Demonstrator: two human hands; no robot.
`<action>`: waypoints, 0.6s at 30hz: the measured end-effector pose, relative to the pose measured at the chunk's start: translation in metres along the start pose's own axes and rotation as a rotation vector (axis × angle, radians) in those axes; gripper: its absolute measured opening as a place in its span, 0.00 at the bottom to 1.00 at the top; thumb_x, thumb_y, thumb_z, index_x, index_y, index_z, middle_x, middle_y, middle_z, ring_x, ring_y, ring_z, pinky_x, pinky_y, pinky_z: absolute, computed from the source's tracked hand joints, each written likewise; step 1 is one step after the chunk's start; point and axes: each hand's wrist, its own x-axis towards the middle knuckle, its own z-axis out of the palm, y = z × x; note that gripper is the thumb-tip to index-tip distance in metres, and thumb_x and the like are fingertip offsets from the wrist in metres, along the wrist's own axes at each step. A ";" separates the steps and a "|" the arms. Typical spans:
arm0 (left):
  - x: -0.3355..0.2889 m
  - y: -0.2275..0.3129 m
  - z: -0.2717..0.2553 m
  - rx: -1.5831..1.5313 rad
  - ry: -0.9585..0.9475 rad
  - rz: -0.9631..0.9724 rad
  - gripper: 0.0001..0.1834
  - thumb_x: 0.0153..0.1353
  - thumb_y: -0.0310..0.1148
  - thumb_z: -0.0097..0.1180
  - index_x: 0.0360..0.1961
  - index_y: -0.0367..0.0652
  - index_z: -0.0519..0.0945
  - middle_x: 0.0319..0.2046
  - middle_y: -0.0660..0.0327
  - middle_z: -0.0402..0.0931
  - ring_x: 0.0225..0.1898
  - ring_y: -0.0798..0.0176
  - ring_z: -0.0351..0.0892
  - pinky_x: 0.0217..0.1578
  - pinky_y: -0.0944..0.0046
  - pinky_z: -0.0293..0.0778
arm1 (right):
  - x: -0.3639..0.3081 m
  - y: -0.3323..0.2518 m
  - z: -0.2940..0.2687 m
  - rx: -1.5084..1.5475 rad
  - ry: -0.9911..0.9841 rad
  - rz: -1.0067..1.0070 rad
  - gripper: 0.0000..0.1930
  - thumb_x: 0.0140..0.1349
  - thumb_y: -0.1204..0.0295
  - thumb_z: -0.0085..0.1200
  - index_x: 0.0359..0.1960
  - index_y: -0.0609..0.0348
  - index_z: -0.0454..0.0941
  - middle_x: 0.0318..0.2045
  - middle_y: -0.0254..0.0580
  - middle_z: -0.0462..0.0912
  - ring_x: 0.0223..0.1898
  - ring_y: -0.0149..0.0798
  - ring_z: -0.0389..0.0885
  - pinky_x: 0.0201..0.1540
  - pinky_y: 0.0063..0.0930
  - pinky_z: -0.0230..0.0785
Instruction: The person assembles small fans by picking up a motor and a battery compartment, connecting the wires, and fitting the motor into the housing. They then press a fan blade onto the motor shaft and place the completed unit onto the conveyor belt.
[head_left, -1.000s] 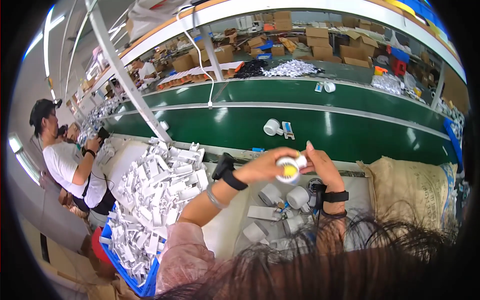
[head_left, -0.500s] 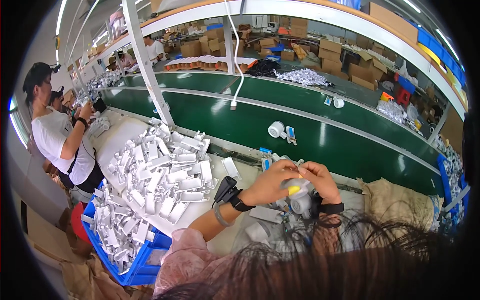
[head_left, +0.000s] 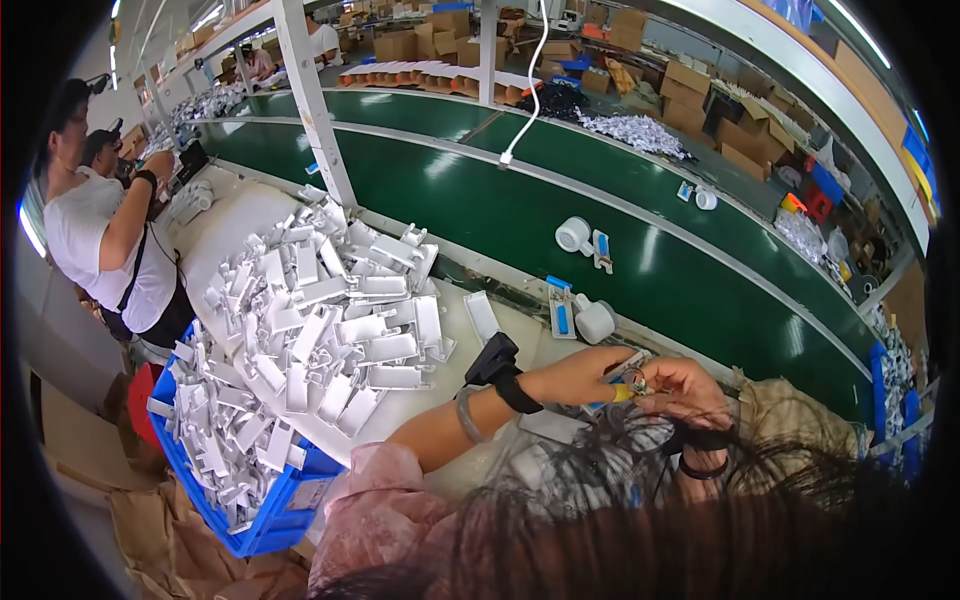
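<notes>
My left hand (head_left: 590, 376) and my right hand (head_left: 687, 391) meet over the right side of the bench, fingers closed and pinching together. Between their fingertips is a small part (head_left: 640, 383) with pale and greenish bits, too small to name. A yellow patch (head_left: 622, 393) shows at the left fingertips; I cannot tell whether it is a finger cover or a piece of the part. Just beyond, at the belt's near edge, lie a white round housing (head_left: 596, 322) and a flat white piece with a blue strip (head_left: 561, 316). Hair hides most things below my hands.
White plastic covers (head_left: 330, 310) lie heaped on the bench at left, with more in a blue bin (head_left: 290, 525) below. A green conveyor belt (head_left: 460, 215) carries another round housing (head_left: 574, 235). A white cable (head_left: 530, 110) hangs over it. A sack (head_left: 800, 415) lies at right; co-workers stand at left.
The view has shifted, and my hands have come lower and to the right. A white round housing now shows by the blue-striped piece at the belt edge, where my hands were before.
</notes>
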 end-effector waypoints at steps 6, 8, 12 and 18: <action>-0.010 0.035 -0.011 -0.111 0.082 -0.191 0.22 0.58 0.29 0.51 0.55 0.38 0.67 0.33 0.59 0.75 0.34 0.65 0.74 0.37 0.65 0.71 | 0.002 0.007 0.011 -0.084 0.069 -0.016 0.13 0.61 0.80 0.56 0.49 0.66 0.77 0.32 0.37 0.80 0.26 0.26 0.77 0.29 0.19 0.69; -0.008 0.035 -0.004 0.117 0.338 -0.094 0.22 0.56 0.28 0.49 0.54 0.38 0.66 0.29 0.57 0.74 0.29 0.64 0.73 0.32 0.64 0.71 | 0.002 0.015 0.025 -0.375 0.385 -0.220 0.11 0.61 0.79 0.57 0.46 0.67 0.78 0.29 0.38 0.79 0.25 0.26 0.78 0.28 0.20 0.69; -0.001 0.025 0.007 0.207 0.512 0.255 0.21 0.55 0.29 0.50 0.51 0.40 0.68 0.31 0.59 0.73 0.22 0.67 0.68 0.22 0.67 0.66 | 0.012 0.019 0.038 -0.852 0.857 -0.421 0.08 0.51 0.79 0.64 0.34 0.62 0.80 0.25 0.40 0.79 0.24 0.41 0.77 0.30 0.32 0.68; -0.008 0.019 -0.005 -0.519 0.361 -0.152 0.14 0.72 0.41 0.42 0.46 0.41 0.69 0.32 0.64 0.72 0.21 0.73 0.71 0.21 0.71 0.66 | 0.024 0.026 0.037 -1.084 0.863 -0.586 0.10 0.47 0.81 0.65 0.30 0.60 0.77 0.26 0.42 0.79 0.33 0.45 0.78 0.39 0.36 0.70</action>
